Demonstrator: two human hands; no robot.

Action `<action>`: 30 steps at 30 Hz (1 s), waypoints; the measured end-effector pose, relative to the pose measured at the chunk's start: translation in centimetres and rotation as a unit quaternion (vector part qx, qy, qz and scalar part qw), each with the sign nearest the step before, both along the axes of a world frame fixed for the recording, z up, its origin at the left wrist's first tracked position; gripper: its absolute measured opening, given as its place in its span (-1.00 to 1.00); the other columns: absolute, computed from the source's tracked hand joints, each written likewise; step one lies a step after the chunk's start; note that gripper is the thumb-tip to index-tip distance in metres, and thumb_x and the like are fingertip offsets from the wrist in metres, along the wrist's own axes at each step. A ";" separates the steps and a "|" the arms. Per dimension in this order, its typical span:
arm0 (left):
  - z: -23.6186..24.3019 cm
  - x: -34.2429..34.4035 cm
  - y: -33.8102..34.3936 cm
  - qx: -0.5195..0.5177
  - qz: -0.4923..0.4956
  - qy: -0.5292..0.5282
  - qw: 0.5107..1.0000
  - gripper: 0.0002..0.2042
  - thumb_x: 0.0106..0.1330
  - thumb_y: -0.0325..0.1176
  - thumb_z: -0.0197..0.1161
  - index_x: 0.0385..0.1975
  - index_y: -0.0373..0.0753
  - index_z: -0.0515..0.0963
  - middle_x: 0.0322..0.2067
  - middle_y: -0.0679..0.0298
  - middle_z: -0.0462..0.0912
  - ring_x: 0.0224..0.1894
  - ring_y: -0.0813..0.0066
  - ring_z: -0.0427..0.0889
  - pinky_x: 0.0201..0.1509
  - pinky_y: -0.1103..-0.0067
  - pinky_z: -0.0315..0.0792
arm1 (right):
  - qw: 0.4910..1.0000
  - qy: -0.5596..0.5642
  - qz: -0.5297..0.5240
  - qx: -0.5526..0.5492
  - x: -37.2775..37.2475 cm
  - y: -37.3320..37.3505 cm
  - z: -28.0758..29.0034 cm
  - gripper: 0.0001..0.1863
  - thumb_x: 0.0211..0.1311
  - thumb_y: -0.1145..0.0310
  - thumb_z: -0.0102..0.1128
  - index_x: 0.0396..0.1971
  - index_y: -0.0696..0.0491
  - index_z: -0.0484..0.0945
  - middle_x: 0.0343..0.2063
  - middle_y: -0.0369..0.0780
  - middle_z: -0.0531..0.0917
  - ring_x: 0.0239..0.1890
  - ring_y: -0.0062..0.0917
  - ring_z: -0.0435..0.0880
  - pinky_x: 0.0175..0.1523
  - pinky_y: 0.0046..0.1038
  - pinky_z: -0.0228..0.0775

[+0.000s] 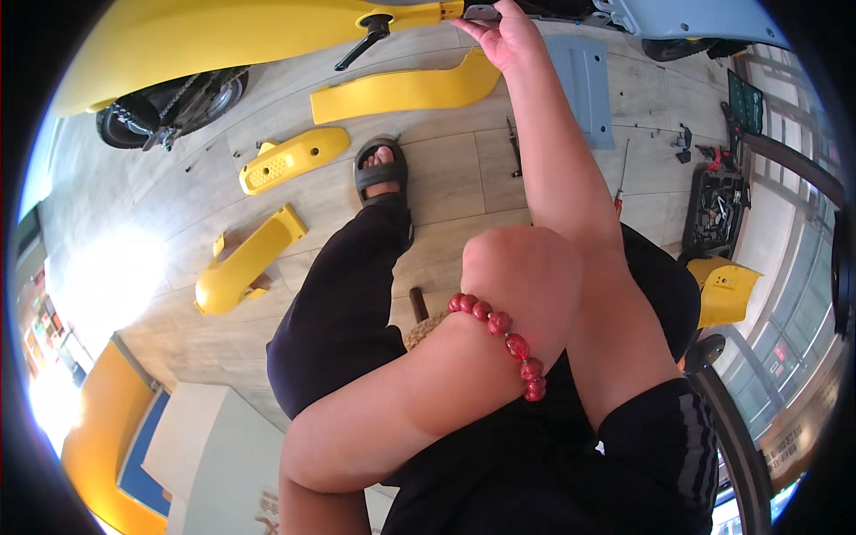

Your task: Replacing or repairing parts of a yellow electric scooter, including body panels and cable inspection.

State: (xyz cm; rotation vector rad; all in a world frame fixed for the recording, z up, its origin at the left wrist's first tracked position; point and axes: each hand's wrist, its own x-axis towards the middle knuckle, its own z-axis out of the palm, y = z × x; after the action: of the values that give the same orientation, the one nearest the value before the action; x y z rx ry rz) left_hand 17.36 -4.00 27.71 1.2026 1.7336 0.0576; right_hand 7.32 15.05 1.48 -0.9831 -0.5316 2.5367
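Observation:
My right arm reaches up to the far edge. There my right hand (506,37) has its fingers around a small dark grey part (481,12) at the end of the yellow vehicle body (232,36); the top of the hand is cut off by the frame. My left hand (522,267) is bent down at the wrist against my right forearm, with its fingers hidden underneath. Red beads form a bracelet (499,323) on the left wrist. A black lever (366,43) sticks out of the yellow body, left of my right hand.
Yellow panels (406,94), (294,160), (250,261) lie on the floor, with a light blue panel (581,89) to the right. A screwdriver (621,183), small loose parts and a black tool case (716,212) lie at right. A white box (209,446) stands at lower left.

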 end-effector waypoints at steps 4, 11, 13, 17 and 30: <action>-0.4 0.4 0.2 -0.008 -0.009 0.011 1.000 -0.91 0.10 -0.41 0.17 -0.51 -0.22 0.62 -0.48 0.26 0.64 -0.38 0.39 0.67 -0.43 0.56 0.47 | 1.000 0.006 0.021 0.000 0.4 -0.1 -0.1 -0.79 0.30 0.35 -0.07 -0.28 0.20 0.43 -0.32 -0.05 0.59 -0.25 -0.20 0.58 0.01 0.02 0.45; -1.0 0.8 -0.8 0.133 0.072 0.000 0.988 -0.91 -0.02 -0.48 0.11 -0.67 -0.29 0.55 -0.66 0.14 0.56 -0.54 0.24 0.62 -0.51 0.48 0.47 | 0.999 0.033 -0.008 0.004 0.1 0.0 -1.6 -0.85 0.20 0.42 0.00 -0.29 0.18 0.41 -0.38 -0.09 0.57 -0.29 -0.25 0.59 -0.04 0.01 0.48; -1.0 1.1 -0.2 0.062 0.039 0.017 0.997 -0.92 -0.02 -0.48 0.12 -0.65 -0.30 0.55 -0.65 0.14 0.56 -0.52 0.23 0.63 -0.50 0.47 0.48 | 0.999 -0.014 -0.039 -0.009 0.0 0.1 -1.7 -0.87 0.18 0.46 -0.01 -0.30 0.18 0.41 -0.40 -0.10 0.56 -0.29 -0.27 0.59 -0.05 0.01 0.48; -0.9 1.1 0.4 0.051 0.024 0.034 0.998 -0.93 -0.03 -0.49 0.13 -0.64 -0.30 0.55 -0.65 0.12 0.56 -0.51 0.23 0.64 -0.48 0.46 0.50 | 1.000 0.004 0.010 0.004 0.0 0.1 -1.6 -0.90 0.20 0.48 -0.05 -0.34 0.16 0.42 -0.42 -0.12 0.58 -0.32 -0.29 0.58 -0.03 0.01 0.46; -0.9 1.1 1.2 0.007 0.004 0.020 1.000 -0.91 0.03 -0.48 0.13 -0.57 -0.28 0.59 -0.56 0.14 0.62 -0.43 0.26 0.66 -0.43 0.49 0.51 | 0.999 -0.041 0.015 -0.019 1.1 -0.5 -1.3 -0.62 0.24 0.26 0.14 -0.09 0.16 0.29 -0.36 -0.08 0.50 -0.40 -0.23 0.61 -0.11 -0.14 0.52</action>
State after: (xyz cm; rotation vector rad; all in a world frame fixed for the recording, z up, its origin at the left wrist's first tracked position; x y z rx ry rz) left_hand 18.45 -2.76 26.82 1.2146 1.7757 0.0513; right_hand 8.42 14.60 0.14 -1.1045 -0.5261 2.5503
